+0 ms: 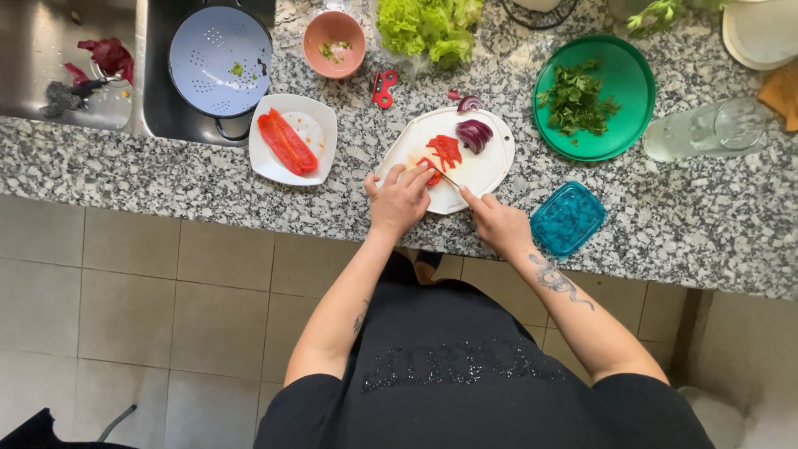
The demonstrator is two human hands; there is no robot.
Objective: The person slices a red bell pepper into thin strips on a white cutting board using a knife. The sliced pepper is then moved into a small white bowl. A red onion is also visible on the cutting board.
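Note:
A white cutting board (486,162) lies on the speckled granite counter. On it are red pepper strips (446,150) and half a red onion (475,134). My left hand (400,198) presses a piece of red pepper (431,170) against the board with curled fingers. My right hand (499,221) grips a knife (447,178), its blade angled toward the pepper beside my left fingertips.
A square white dish (320,116) holds two long pepper pieces (286,142). A pale blue colander (219,60), pink bowl (333,42), red peeler (383,88), lettuce (430,28), green plate (628,79) of herbs, blue lid (568,219), clear glass (698,130) and sink (50,75) surround the board.

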